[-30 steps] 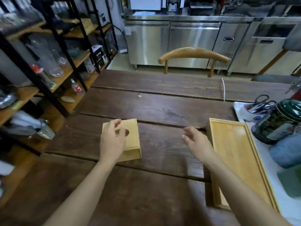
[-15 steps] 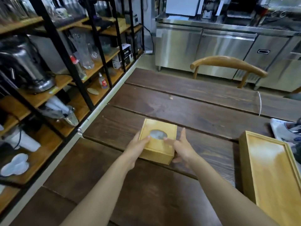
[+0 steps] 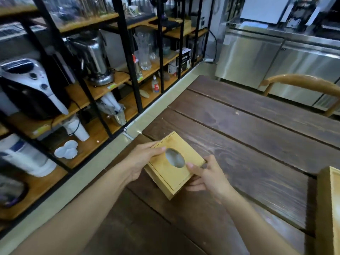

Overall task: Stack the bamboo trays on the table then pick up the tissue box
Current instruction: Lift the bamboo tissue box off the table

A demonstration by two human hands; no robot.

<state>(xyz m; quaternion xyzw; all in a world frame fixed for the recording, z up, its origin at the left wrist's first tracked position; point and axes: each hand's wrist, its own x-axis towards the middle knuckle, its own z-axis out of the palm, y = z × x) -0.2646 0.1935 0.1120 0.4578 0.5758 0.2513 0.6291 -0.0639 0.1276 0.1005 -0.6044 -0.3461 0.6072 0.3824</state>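
The bamboo tissue box (image 3: 170, 173), square with an oval hole in its lid, is tilted near the left edge of the dark wooden table (image 3: 257, 148). My left hand (image 3: 142, 161) grips its left side, thumb on the lid beside the hole. Its right side is held by my right hand (image 3: 206, 176), thumb on top and fingers underneath. The bamboo trays (image 3: 329, 208) show only as a light wooden corner at the right frame edge.
A black metal rack with wooden shelves (image 3: 103, 89) runs along the left of the table, holding a metal urn, glassware, cups and appliances. A curved wooden chair back (image 3: 301, 83) stands at the table's far side. Steel cabinets (image 3: 276, 57) line the back wall.
My right hand came over from beside the trays and both hands closed on the tissue box. The box is now tilted and turned, and the view has swung left.
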